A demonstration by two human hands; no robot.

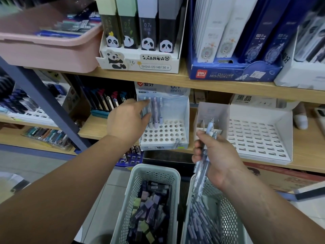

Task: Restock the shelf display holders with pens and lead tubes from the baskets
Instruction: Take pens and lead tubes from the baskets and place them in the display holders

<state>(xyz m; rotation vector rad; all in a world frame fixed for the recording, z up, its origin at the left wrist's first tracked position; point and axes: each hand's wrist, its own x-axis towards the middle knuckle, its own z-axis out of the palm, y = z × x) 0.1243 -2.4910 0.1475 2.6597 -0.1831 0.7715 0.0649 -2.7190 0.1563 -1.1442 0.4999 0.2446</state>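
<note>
Now my left hand (128, 118) is at the holder's (168, 136) back row, fingertips on a standing pen (149, 107), seating it, I judge; pinching or just touching, I cannot tell. My right hand (217, 155) grips spare pens (201, 171) right of the holder, ready to feed.

A pink tub (44, 50) sits at the left end of the upper wooden shelf (211, 81), with blurred packets lying inside it. Further right on the same shelf stands a blue box (228, 73) with a red logo on its front lip, holding upright white and dark blue cases. Just beside it, at the far right, is a white box (299, 76). A grey-blue metal post (44, 103) slants across the left side. On the lower shelf behind it lies a clear pack of coloured markers (47, 136). A brown cardboard carton (281, 178) lies under the lower shelf on the right. The floor (35, 164) is pale tile.
</note>
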